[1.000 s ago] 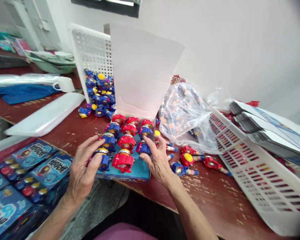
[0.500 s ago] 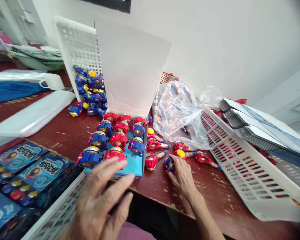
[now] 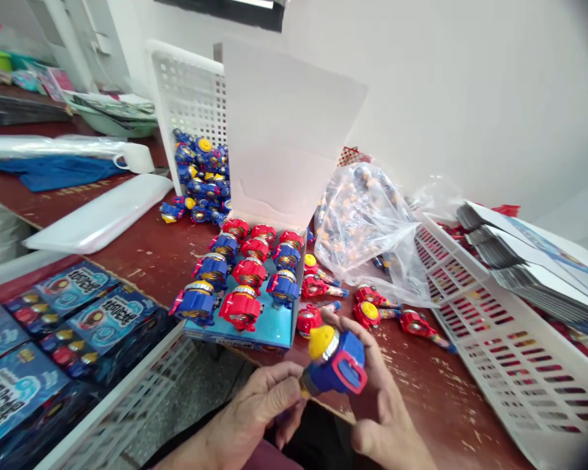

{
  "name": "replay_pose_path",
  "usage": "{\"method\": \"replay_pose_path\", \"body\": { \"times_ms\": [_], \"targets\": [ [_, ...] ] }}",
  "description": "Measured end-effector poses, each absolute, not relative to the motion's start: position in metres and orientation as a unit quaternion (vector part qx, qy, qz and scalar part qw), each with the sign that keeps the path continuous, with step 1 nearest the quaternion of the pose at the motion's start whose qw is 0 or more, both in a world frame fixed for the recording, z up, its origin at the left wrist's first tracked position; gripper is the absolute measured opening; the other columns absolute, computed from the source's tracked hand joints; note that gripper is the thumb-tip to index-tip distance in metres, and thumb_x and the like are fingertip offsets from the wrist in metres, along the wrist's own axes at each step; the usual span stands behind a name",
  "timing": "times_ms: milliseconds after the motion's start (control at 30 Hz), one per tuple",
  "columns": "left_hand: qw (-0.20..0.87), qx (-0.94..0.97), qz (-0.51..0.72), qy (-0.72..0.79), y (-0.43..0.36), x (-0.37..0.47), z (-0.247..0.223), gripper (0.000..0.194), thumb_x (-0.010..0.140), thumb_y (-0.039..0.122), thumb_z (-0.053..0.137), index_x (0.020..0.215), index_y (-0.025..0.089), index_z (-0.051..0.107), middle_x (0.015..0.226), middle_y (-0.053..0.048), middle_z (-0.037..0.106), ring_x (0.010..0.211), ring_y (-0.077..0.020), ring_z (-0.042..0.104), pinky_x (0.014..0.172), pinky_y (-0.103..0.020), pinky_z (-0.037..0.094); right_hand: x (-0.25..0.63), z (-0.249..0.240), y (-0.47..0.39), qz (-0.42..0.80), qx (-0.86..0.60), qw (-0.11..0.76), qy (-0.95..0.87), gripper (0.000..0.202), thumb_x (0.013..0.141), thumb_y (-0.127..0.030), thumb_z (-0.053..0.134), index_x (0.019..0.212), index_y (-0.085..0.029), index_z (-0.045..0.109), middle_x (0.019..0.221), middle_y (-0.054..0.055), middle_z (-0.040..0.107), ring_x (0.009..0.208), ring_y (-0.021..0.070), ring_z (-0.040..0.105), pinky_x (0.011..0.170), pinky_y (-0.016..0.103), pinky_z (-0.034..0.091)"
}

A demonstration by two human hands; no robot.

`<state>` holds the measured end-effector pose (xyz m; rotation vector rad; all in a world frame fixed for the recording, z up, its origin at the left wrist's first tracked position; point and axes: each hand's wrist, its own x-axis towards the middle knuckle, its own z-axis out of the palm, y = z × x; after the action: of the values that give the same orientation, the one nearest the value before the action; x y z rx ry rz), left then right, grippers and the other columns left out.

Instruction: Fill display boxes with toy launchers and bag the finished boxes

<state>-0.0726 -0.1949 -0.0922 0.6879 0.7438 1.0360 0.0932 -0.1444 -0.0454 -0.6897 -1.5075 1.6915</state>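
Note:
In front of me, a blue toy (image 3: 336, 365) with a yellow cone-shaped tip and a red loop on its side is held up off the table. My left hand (image 3: 269, 398) pinches its narrow end between thumb and fingers. The fingers of my right hand (image 3: 385, 398) curl around its far side, while that thumb stands away from it. Just beyond is an open display box (image 3: 294, 320) with a raised white lid (image 3: 294, 124). Rows of red toys (image 3: 242, 307) and blue toys (image 3: 196, 300) stand in it, and blue bottom shows at its front right.
Several loose red toys (image 3: 416, 323) lie right of the box, before a clear plastic bag (image 3: 367, 222) of small parts. A white basket (image 3: 494, 326) bears stacked folded cards (image 3: 534, 261). Blue toys spill from another basket (image 3: 186, 85). Packed blue boxes (image 3: 19, 385) lie lower left.
My right hand has lifted the blue toy from the table toward me. My left hand has moved right from the box front and taken its narrow end. The view has shifted left.

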Motion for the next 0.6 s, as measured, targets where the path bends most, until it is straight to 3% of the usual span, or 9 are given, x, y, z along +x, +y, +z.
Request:
{"method": "replay_pose_path", "body": {
  "times_ms": [67, 100, 200, 267, 367, 433, 500, 600],
  "targets": [
    [0.795, 0.276, 0.458, 0.288, -0.198, -0.076, -0.096, 0.047, 0.080, 0.059, 0.060, 0.084, 0.012, 0.061, 0.058, 0.002, 0.045, 0.044, -0.0063, 0.039, 0.040, -0.018, 0.025, 0.092, -0.044, -0.141, 0.677, -0.255, 0.377, -0.579, 0.093, 0.061, -0.056, 0.082, 0.140, -0.036, 0.038, 0.139, 0.012, 0.046, 0.100, 0.0276, 0.064, 0.072, 0.037, 0.057],
    [0.810, 0.264, 0.449, 0.270, -0.199, -0.077, -0.097, 0.050, 0.078, 0.060, 0.061, 0.084, 0.011, 0.061, 0.056, 0.002, 0.045, 0.042, -0.0063, 0.039, 0.039, -0.018, 0.024, 0.091, -0.043, -0.140, 0.686, -0.260, 0.375, -0.566, 0.087, 0.063, -0.053, 0.082, 0.138, -0.035, 0.042, 0.135, 0.012, 0.050, 0.091, 0.0257, 0.067, 0.068, 0.036, 0.057],
    [0.805, 0.267, 0.450, 0.280, -0.200, -0.082, -0.095, 0.053, 0.077, 0.063, 0.058, 0.083, 0.010, 0.062, 0.057, 0.001, 0.045, 0.041, -0.0073, 0.042, 0.037, -0.018, 0.029, 0.089, -0.039, -0.136, 0.668, -0.300, 0.357, -0.580, 0.064, 0.072, -0.041, 0.080, 0.129, -0.031, 0.054, 0.105, 0.008, 0.067, 0.070, 0.0201, 0.067, 0.062, 0.031, 0.056],
    [0.744, 0.320, 0.461, 0.363, -0.202, -0.093, -0.088, 0.052, 0.082, 0.062, 0.053, 0.097, 0.014, 0.063, 0.064, 0.000, 0.051, 0.048, -0.0099, 0.050, 0.042, -0.019, 0.038, 0.086, -0.034, -0.130, 0.583, -0.336, 0.381, -0.634, 0.060, 0.075, -0.038, 0.077, 0.130, -0.031, 0.054, 0.104, 0.006, 0.068, 0.080, 0.0212, 0.068, 0.070, 0.030, 0.057],
    [0.584, 0.425, 0.446, 0.528, -0.211, -0.124, -0.075, 0.042, 0.088, 0.053, 0.051, 0.116, 0.023, 0.061, 0.071, -0.001, 0.059, 0.058, -0.0110, 0.054, 0.049, -0.018, 0.042, 0.078, -0.031, -0.120, 0.405, -0.370, 0.465, -0.695, 0.057, 0.080, -0.038, 0.073, 0.132, -0.033, 0.051, 0.126, 0.005, 0.059, 0.103, 0.0226, 0.063, 0.083, 0.030, 0.054],
    [0.537, 0.456, 0.424, 0.569, -0.219, -0.150, -0.066, 0.035, 0.088, 0.051, 0.051, 0.102, 0.023, 0.068, 0.069, -0.001, 0.060, 0.054, -0.0101, 0.052, 0.047, -0.018, 0.039, 0.067, -0.034, -0.115, 0.326, -0.349, 0.482, -0.735, 0.057, 0.083, -0.035, 0.071, 0.135, -0.035, 0.047, 0.133, 0.004, 0.054, 0.111, 0.0224, 0.059, 0.090, 0.031, 0.052],
    [0.509, 0.458, 0.443, 0.579, -0.227, -0.174, -0.061, 0.035, 0.087, 0.050, 0.054, 0.083, 0.020, 0.070, 0.061, -0.001, 0.058, 0.049, -0.0101, 0.050, 0.046, -0.019, 0.038, 0.055, -0.042, -0.112, 0.283, -0.304, 0.446, -0.793, 0.061, 0.085, -0.030, 0.069, 0.139, -0.035, 0.041, 0.135, 0.004, 0.051, 0.118, 0.0227, 0.054, 0.097, 0.033, 0.048],
    [0.405, 0.411, 0.571, 0.584, -0.231, -0.200, -0.060, 0.029, 0.084, 0.046, 0.059, 0.077, 0.021, 0.070, 0.051, 0.000, 0.054, 0.048, -0.0118, 0.049, 0.046, -0.021, 0.039, 0.043, -0.051, -0.112, 0.251, -0.238, 0.377, -0.859, 0.061, 0.090, -0.025, 0.062, 0.143, -0.032, 0.032, 0.136, 0.007, 0.047, 0.123, 0.0232, 0.050, 0.103, 0.035, 0.043]
  ]
}}
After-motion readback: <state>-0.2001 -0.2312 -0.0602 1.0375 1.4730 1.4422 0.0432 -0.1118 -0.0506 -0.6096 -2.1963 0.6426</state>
